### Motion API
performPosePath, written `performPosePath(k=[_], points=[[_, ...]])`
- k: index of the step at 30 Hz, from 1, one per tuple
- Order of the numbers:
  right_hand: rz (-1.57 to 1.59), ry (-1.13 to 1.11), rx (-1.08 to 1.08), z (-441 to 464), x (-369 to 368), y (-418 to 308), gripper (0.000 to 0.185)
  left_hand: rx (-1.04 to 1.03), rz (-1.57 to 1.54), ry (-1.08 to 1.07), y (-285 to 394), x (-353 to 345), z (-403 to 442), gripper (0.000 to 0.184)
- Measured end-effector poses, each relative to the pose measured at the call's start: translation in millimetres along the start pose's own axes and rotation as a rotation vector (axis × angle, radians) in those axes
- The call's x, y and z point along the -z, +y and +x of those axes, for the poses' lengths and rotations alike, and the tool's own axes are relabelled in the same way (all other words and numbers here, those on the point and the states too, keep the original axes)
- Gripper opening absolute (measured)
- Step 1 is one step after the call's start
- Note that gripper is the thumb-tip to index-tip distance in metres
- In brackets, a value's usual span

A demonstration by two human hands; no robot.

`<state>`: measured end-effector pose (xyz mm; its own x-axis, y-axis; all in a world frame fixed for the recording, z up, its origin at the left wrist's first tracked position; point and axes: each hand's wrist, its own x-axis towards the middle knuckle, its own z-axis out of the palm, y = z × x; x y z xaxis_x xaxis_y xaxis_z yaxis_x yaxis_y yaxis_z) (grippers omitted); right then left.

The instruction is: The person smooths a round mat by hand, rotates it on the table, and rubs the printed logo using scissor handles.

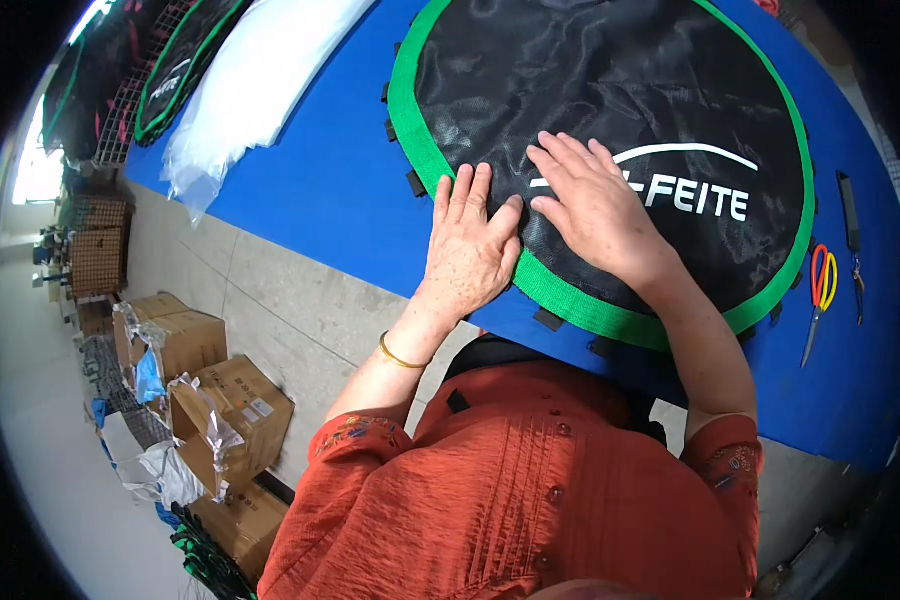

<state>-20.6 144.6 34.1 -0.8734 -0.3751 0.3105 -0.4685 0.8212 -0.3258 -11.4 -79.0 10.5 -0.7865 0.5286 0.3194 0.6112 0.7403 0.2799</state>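
Note:
A round black mesh mat (570, 90) with a green webbing border and small black tabs around its rim lies spread on the blue table. White lettering ending in "FEITE" and a white arc are printed on it. My left hand (467, 245) rests on the mat's near-left green edge, fingers extended and pointing away from me. To its right, my right hand (598, 212) lies flat on the black mesh, its fingers stretched out and covering part of the lettering. Neither hand grips anything. Slight wrinkles show in the fabric.
On the blue table (310, 215), scissors (820, 280) with red and yellow handles lie at the right beside a black-handled tool (850, 215). Clear plastic sheeting (260, 80) covers the far left. Cardboard boxes (240, 400) stand on the floor at left.

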Motion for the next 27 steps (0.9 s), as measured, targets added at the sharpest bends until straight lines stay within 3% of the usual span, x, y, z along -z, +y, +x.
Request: performPosePath(k=[27], points=[[-0.123, 0.037, -0.070, 0.8, -21.3, -0.6, 0.054, 0.002, 0.000, -0.012, 0.0, -1.0, 2.2, 0.042]])
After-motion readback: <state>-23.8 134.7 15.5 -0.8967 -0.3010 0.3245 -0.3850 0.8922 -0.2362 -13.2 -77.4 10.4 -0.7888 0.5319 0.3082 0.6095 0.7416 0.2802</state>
